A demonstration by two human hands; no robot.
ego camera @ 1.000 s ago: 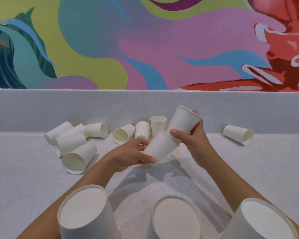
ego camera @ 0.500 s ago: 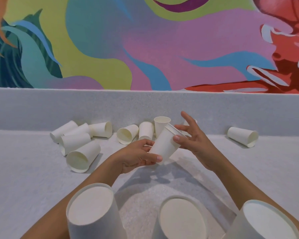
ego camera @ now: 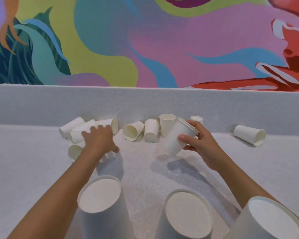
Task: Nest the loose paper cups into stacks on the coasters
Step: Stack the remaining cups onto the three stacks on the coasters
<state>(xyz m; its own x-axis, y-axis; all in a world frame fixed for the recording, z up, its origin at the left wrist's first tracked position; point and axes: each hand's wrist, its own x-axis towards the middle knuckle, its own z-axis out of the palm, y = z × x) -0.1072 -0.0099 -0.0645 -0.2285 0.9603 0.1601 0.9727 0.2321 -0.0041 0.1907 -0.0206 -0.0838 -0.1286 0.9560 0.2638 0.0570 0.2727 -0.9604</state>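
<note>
1. Centrally, the right grip is clasped round the held stack of nested paper cups. The thumb lies across the near wall and the fingers curl round the far side under the rims. At least two rims show, one inside the other.
2. Held stack: lifted off the bench and tilted, with its mouth up and toward the right and its base low over its own shadow.
3. Left grip: released, with fingers spread and palm down over the left cluster of loose cups lying on their sides. The hand is blurred, so whether a fingertip touches a cup cannot be told.
4. Middle group, near the back ledge: a lying cup with its mouth toward the camera, a second cup just beside it, and an upright cup just behind and left of the held stack.
5. A partly hidden cup shows above the right grip. A lone cup lies on its side well apart at the right.
6. Near edge of view: the left inverted cup, the middle inverted cup and the right inverted cup all stand with their bases up. How many cups are nested in each cannot be told, and what they stand on is out of sight.
7. Background: a painted mural above the ledge
</note>
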